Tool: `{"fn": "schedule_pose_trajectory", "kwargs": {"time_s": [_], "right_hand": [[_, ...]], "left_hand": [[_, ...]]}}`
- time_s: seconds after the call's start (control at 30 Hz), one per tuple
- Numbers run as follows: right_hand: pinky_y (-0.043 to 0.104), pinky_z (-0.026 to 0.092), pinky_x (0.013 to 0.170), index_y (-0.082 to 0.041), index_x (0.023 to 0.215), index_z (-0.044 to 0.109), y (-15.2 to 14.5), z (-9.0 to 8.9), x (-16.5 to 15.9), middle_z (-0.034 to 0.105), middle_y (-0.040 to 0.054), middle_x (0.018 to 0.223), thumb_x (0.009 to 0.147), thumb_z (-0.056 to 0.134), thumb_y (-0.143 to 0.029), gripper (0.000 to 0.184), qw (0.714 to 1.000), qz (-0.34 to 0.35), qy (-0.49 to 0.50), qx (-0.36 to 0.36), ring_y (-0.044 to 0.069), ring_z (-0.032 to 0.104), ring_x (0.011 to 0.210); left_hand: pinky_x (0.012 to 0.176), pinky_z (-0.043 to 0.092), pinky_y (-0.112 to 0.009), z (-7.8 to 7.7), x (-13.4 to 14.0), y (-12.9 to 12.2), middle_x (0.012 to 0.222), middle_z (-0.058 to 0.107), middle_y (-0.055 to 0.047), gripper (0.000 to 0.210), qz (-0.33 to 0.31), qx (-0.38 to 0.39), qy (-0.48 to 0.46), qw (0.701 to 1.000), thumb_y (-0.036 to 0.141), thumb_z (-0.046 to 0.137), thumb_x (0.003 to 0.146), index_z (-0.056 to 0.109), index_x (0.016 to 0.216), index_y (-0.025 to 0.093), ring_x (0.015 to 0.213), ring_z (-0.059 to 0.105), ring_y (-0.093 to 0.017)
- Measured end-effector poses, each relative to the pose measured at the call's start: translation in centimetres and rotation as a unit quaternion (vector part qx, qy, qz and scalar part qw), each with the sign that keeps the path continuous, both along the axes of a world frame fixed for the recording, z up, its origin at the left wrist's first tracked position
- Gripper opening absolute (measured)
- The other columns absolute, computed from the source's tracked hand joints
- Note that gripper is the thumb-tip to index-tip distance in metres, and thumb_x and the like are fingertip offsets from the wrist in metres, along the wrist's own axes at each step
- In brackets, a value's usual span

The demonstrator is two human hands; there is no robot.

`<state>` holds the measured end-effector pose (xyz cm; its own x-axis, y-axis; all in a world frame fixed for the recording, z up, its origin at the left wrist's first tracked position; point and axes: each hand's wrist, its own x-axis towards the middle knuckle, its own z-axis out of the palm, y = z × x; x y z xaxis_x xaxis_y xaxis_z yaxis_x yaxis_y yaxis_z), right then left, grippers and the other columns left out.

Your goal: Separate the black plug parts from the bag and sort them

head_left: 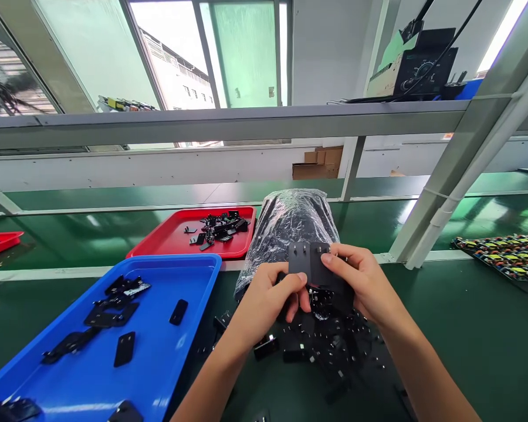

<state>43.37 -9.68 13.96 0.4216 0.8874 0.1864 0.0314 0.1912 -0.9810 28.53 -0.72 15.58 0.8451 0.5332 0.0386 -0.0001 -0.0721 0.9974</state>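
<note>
My left hand (266, 299) pinches a flat black plastic piece (299, 259) with small slots near its top. Right beside it, a second dark plastic piece (318, 268) is gripped between the thumb and fingers of my right hand (366, 282). The two pieces are held up edge to edge; whether they are joined I cannot tell. Below my hands lies a loose heap of small black parts (330, 346) on the green table. Behind them stands a bulging clear plastic bag (286, 217) with dark contents.
At the left is a blue tray (158, 375) with several black pieces. A red tray (167, 237) behind it holds more black parts. A slanted metal post (449, 170) rises at the right, near a mat of colourful parts (510, 252). A shelf beam (246, 122) crosses above.
</note>
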Motion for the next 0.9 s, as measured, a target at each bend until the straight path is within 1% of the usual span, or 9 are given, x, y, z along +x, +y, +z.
{"fn": "schedule_pose_trajectory", "kwargs": {"time_s": [0.13, 0.2, 0.3, 0.37, 0.47, 0.57, 0.67, 0.77, 0.9], "right_hand": [[0.025, 0.034, 0.05, -0.019, 0.063, 0.056, 0.0, -0.2, 0.2, 0.049, -0.0027, 0.056, 0.08, 0.065, -0.051, 0.037, 1.0, -0.003, -0.022, -0.002, 0.012, 0.042, 0.053], [0.025, 0.037, 0.051, -0.019, 0.065, 0.059, 0.0, -0.2, 0.2, 0.053, -0.0016, 0.056, 0.081, 0.064, -0.052, 0.036, 1.0, 0.001, -0.027, -0.002, 0.014, 0.047, 0.054], [0.025, 0.038, 0.053, -0.019, 0.066, 0.06, -0.1, -0.1, 0.1, 0.055, -0.0005, 0.059, 0.083, 0.062, -0.05, 0.035, 0.999, 0.016, -0.03, -0.001, 0.014, 0.05, 0.058], [0.024, 0.037, 0.053, -0.018, 0.066, 0.058, -0.2, 0.1, 0.2, 0.054, -0.0007, 0.06, 0.083, 0.061, -0.049, 0.036, 0.999, 0.015, -0.031, 0.0, 0.013, 0.048, 0.058], [0.023, 0.031, 0.05, -0.018, 0.065, 0.055, -0.3, 0.2, 0.5, 0.047, -0.0022, 0.059, 0.083, 0.062, -0.048, 0.036, 0.999, -0.007, -0.036, -0.001, 0.011, 0.04, 0.054], [0.023, 0.025, 0.048, -0.018, 0.064, 0.053, -0.4, 0.2, 0.7, 0.039, -0.0033, 0.059, 0.083, 0.062, -0.046, 0.036, 0.999, -0.014, -0.05, -0.005, 0.01, 0.032, 0.054], [0.023, 0.02, 0.048, -0.018, 0.06, 0.046, -0.4, 0.2, 0.9, 0.03, -0.0041, 0.06, 0.084, 0.061, -0.046, 0.04, 0.998, -0.018, -0.061, -0.002, 0.009, 0.026, 0.054], [0.024, 0.019, 0.048, -0.018, 0.058, 0.04, -0.5, 0.2, 0.9, 0.026, -0.0043, 0.06, 0.085, 0.06, -0.046, 0.044, 0.998, -0.012, -0.063, 0.0, 0.009, 0.024, 0.055], [0.024, 0.019, 0.048, -0.018, 0.058, 0.041, -0.6, 0.2, 0.8, 0.026, -0.0041, 0.06, 0.085, 0.059, -0.046, 0.043, 0.998, -0.006, -0.065, -0.002, 0.009, 0.024, 0.055]], "left_hand": [[0.043, 0.022, -0.021, -0.1, -0.4, 0.6, 0.054, 0.056, 0.0, 0.03, -0.038, -0.013, -0.016, 0.999, 0.033, 0.043, 0.081, 0.054, 0.059, 0.016, 0.04, 0.035, -0.005], [0.044, 0.021, -0.021, -0.3, -0.5, 0.8, 0.055, 0.053, 0.0, 0.03, -0.039, -0.011, -0.018, 0.999, 0.033, 0.04, 0.082, 0.054, 0.061, 0.016, 0.041, 0.032, -0.006], [0.044, 0.02, -0.022, -0.5, -0.5, 1.0, 0.057, 0.051, 0.001, 0.03, -0.047, 0.0, -0.009, 0.999, 0.031, 0.04, 0.083, 0.053, 0.061, 0.015, 0.044, 0.031, -0.006], [0.045, 0.021, -0.022, -0.7, -0.5, 1.2, 0.056, 0.05, 0.001, 0.032, -0.06, 0.016, -0.006, 0.998, 0.03, 0.04, 0.084, 0.054, 0.06, 0.014, 0.045, 0.031, -0.006], [0.048, 0.022, -0.024, -0.7, -0.4, 1.3, 0.052, 0.046, 0.001, 0.036, -0.066, 0.038, -0.014, 0.997, 0.031, 0.039, 0.085, 0.055, 0.058, 0.014, 0.044, 0.031, -0.006], [0.048, 0.023, -0.024, -0.7, -0.4, 1.3, 0.052, 0.048, 0.001, 0.037, -0.061, 0.031, -0.026, 0.997, 0.031, 0.038, 0.086, 0.056, 0.059, 0.013, 0.044, 0.031, -0.006], [0.048, 0.023, -0.025, -0.6, -0.2, 1.1, 0.053, 0.049, 0.0, 0.042, -0.055, 0.019, -0.032, 0.998, 0.033, 0.036, 0.088, 0.057, 0.058, 0.013, 0.042, 0.029, -0.005], [0.048, 0.023, -0.025, -0.7, 0.0, 0.9, 0.05, 0.046, 0.0, 0.052, -0.045, 0.017, -0.014, 0.999, 0.041, 0.033, 0.091, 0.056, 0.052, 0.013, 0.043, 0.033, -0.006], [0.046, 0.023, -0.024, -0.7, 0.2, 0.5, 0.051, 0.046, 0.0, 0.057, -0.024, 0.035, 0.005, 0.999, 0.047, 0.033, 0.092, 0.053, 0.05, 0.015, 0.047, 0.037, -0.008]]}}
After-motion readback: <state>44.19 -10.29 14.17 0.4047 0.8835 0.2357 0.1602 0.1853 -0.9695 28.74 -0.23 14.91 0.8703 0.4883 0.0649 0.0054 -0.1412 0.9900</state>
